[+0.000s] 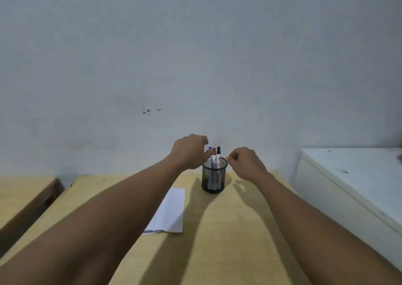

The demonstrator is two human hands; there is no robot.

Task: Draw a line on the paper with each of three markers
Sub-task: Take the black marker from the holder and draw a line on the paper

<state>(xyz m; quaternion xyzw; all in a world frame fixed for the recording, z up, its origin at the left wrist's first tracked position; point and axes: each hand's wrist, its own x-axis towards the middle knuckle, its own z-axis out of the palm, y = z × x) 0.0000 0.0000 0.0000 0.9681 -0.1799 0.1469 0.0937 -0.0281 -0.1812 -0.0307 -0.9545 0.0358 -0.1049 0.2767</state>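
Now both hands reach the mesh cup (214,179) of markers (214,154). Left hand (189,152) seemingly pinches the blue marker (210,149); right hand (245,164), fingers curled, touches the rim, grip unclear.

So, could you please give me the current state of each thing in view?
Blue marker: capped, upright in holder.
Red marker: capped, upright in holder.
Black marker: capped, upright in holder.
Mesh holder: upright on desk.
Paper: flat, blank.
Left hand: at blue marker.
Right hand: at holder rim.
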